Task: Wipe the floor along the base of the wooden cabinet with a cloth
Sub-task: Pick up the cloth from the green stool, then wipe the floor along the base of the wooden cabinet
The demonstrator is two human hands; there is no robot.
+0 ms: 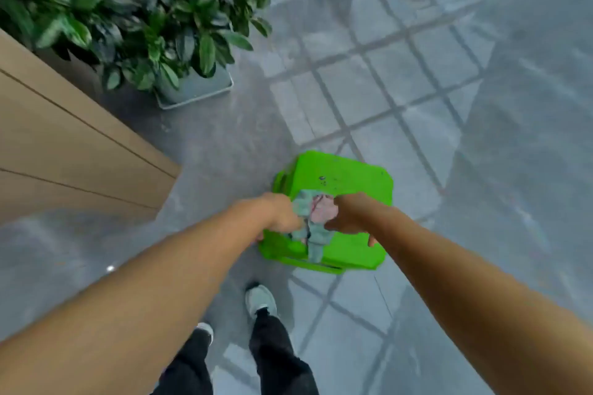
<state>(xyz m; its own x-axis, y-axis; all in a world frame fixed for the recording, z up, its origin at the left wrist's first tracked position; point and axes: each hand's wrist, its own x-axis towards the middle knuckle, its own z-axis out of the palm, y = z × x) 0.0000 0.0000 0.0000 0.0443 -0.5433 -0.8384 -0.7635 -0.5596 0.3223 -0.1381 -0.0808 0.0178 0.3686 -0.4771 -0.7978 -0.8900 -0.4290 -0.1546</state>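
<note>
A crumpled cloth [316, 218], pale green with a pink patch, hangs between both hands above a bright green plastic stool [349, 179] on the grey floor. My left hand [282, 213] grips the cloth's left side and my right hand [348, 213] grips its right side. A strip of the cloth dangles down over the stool's near edge. The wooden cabinet [64, 151] stands at the left, its corner and base about an arm's width left of the stool.
A leafy potted plant [134, 9] in a grey square planter [199, 90] stands beyond the cabinet's corner. My feet, in grey shoes [260, 300] and black trousers, are just behind the stool. Shiny grey floor [417, 90] with window reflections stretches to the right.
</note>
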